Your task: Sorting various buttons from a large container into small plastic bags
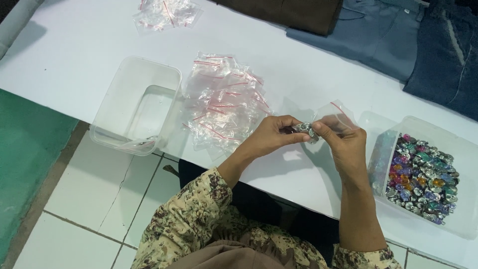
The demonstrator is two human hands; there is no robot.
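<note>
L hand pinching, fingers curled | R hand pinching, palm down | fingertips meeting, forearms converging

Head camera looks steeply down, close over the table.

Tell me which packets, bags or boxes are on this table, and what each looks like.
Small clear bag: in the hands, red strip.
Pile of clear bags: table centre, red strips.
Second bag pile: far edge.
Clear tub: left, rectangular.
Clear tub of coloured gems: right.
No labels or screens.
</note>
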